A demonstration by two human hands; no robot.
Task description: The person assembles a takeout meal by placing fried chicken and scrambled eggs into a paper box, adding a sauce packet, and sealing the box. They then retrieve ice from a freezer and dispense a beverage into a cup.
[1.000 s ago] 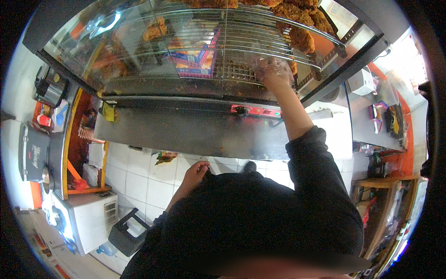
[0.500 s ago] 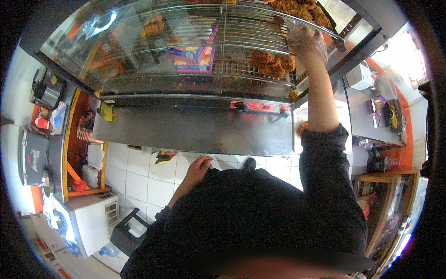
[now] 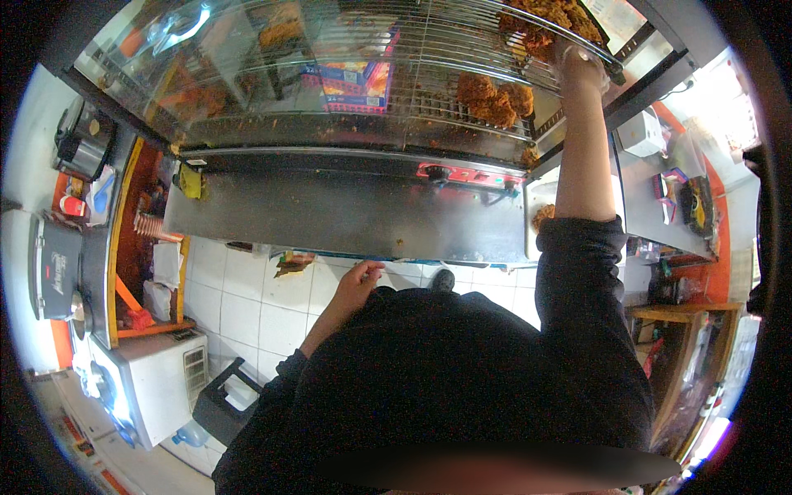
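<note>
Through the left head fisheye I looked down, close over the torso (image 3: 462,371) at lower centre, the right hand (image 3: 582,69) farther off, upper right.

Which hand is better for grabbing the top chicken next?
Probably the right hand: it's up beside the fried chicken and seems covered in clear plastic. The left hand is low, farther away.

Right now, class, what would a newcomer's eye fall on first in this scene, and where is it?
Probably the heap of fried chicken on the upper rack at the right of the glass display cabinet, with the plastic-covered right hand right beside it. Next might come the smaller fried pieces on the lower wire rack, then the red control panel along the cabinet's lower front.
</note>
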